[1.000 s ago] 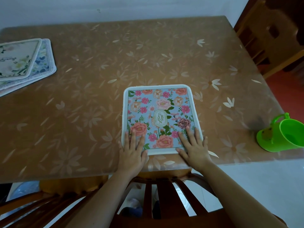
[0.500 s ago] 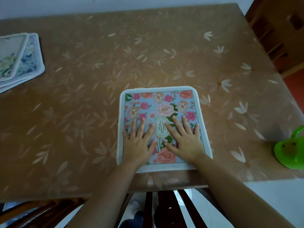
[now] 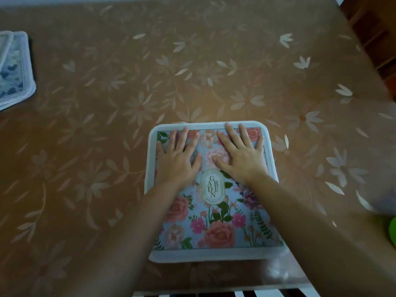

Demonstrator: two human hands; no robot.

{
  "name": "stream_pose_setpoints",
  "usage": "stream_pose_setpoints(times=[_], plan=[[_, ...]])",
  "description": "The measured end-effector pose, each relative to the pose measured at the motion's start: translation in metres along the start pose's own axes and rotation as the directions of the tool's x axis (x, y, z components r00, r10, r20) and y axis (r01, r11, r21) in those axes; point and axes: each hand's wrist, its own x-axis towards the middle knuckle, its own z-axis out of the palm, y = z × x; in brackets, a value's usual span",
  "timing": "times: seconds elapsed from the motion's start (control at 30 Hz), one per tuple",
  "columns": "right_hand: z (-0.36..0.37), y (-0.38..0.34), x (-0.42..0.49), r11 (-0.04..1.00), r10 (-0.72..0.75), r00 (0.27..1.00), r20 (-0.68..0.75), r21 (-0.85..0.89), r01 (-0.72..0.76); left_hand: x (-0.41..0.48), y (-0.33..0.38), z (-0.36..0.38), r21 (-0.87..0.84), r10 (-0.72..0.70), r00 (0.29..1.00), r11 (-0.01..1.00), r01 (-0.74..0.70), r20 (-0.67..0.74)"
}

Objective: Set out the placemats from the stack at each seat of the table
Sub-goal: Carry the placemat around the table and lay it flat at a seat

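Observation:
A square floral placemat (image 3: 214, 221) with a white border and a "Garden" label lies flat at the near edge of the brown flower-patterned table (image 3: 192, 71). My left hand (image 3: 177, 155) rests flat on its far left part, fingers straight and spread. My right hand (image 3: 240, 155) lies flat on its far right part, fingertips reaching the far border. The stack of placemats (image 3: 15, 69) sits at the table's left edge, partly cut off by the frame.
A wooden chair (image 3: 372, 35) stands beyond the table's right side. A sliver of a green cup (image 3: 393, 232) shows at the right edge. The slats of a chair back (image 3: 214, 294) show below the table's near edge.
Both hands have slid away from me across the placemat, from its near border to its far part. The view has moved closer and lower over the mat.

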Motion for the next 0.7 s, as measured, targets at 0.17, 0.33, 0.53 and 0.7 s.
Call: stream_pose_setpoints(times=[0.17,0.33,0.53,0.7], plan=[[0.001,0.000,0.011,0.998,0.058,0.997,-0.051,-0.009,-0.058,0.012,0.002,0.001,-0.025,-0.025,0.999,0.999,0.024,-0.036],[0.001,-0.003,0.007,0.983,0.185,0.979,-0.088,0.024,-0.184,0.007,0.004,0.003,-0.032,-0.118,0.991,0.993,0.116,-0.063],[0.004,-0.010,-0.030,0.969,0.243,0.968,-0.071,0.072,-0.238,-0.031,0.006,0.007,-0.038,-0.112,0.992,0.993,0.110,-0.059],[0.005,-0.018,-0.077,0.972,0.203,0.976,-0.073,0.138,-0.192,-0.073,0.009,0.009,-0.071,-0.071,0.996,0.995,0.067,-0.055]])
